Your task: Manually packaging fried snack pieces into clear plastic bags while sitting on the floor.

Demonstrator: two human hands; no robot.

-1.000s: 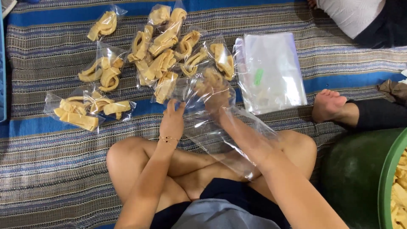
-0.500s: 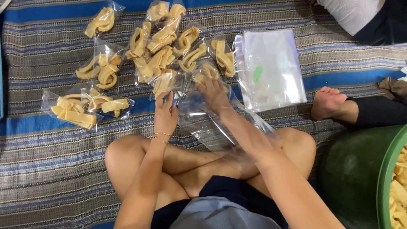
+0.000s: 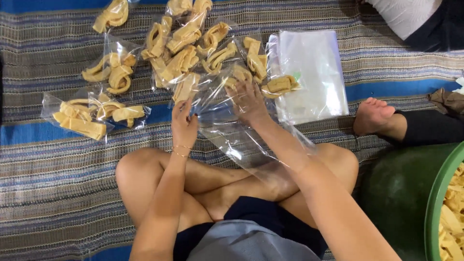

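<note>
Surface: I see a striped woven mat (image 3: 58, 193) in blue, brown and grey covering the floor.
On it, top: clear bags of yellow snack strips (image 3: 183, 46), a stack of empty plastic bags (image 3: 314, 72).
Right edge: green basin (image 3: 437, 203).

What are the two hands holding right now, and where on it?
A clear plastic bag: the left hand pinches its open edge, while the right hand is pushed inside it, the film covering that forearm.

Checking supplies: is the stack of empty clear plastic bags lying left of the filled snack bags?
No, the stack of empty clear plastic bags lies right of the filled snack bags.
</note>
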